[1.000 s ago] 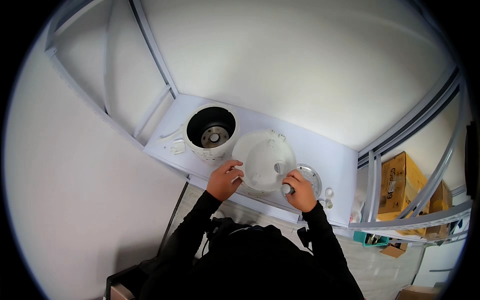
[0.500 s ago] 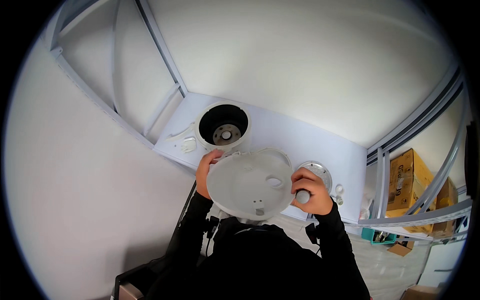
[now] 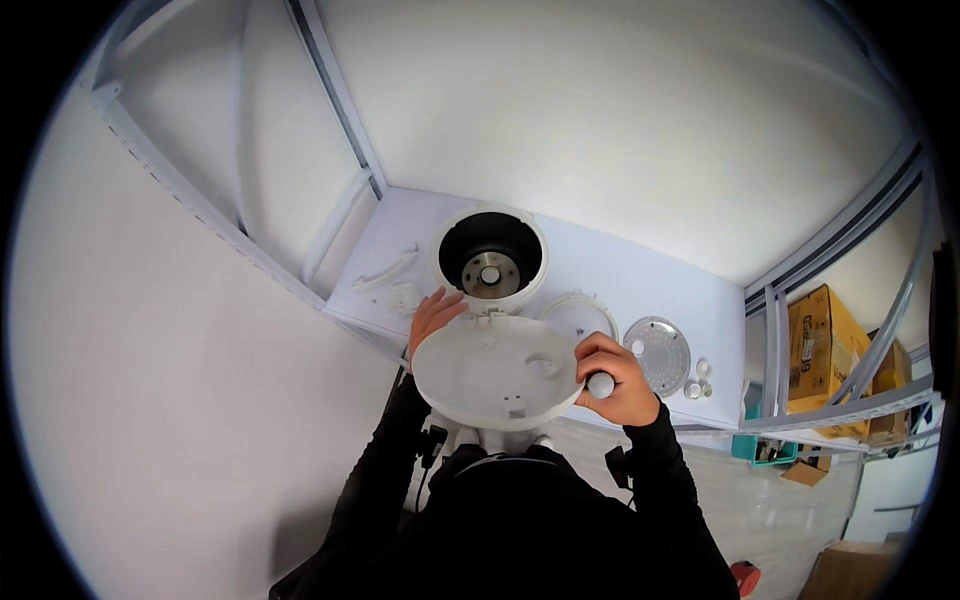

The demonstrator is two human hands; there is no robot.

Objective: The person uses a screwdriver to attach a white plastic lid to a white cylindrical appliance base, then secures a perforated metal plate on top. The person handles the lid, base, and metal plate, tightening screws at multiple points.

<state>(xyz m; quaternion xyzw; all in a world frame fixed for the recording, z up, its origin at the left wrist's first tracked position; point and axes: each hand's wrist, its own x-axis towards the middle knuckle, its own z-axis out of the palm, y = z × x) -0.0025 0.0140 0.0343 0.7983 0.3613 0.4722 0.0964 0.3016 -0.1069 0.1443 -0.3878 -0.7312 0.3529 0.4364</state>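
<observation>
Between my hands is a white oval rice cooker lid (image 3: pixel 495 375), its hollow inside facing up, with a round hole near its right side. My left hand (image 3: pixel 437 315) bears on its left rim, fingers stretched out, thumb hidden. My right hand (image 3: pixel 622 388) is closed round a grey-ended tool handle (image 3: pixel 600 385); the rest of that tool is hidden. Its fingertips touch the lid's right rim. Just beyond the lid stands the white rice cooker body (image 3: pixel 440 262), open, with a dark inside and a metal heating plate (image 3: pixel 488 274) at the bottom. A hinge piece (image 3: pixel 492 312) shows between lid and body.
On the white table (image 3: pixel 640 270) lie a round perforated metal plate (image 3: pixel 665 352), a white ring-shaped part (image 3: pixel 575 312), several small round parts (image 3: pixel 697 385) and a long white strip (image 3: pixel 388 270). Metal frame posts (image 3: pixel 340 90) rise at both sides. Cardboard boxes (image 3: pixel 822 345) stand right.
My view has shifted, so the table and cooker body appear farther right. The lid has drawn slightly nearer, uncovering the ring-shaped part. My left fingers have straightened; my right hand keeps the handle.
</observation>
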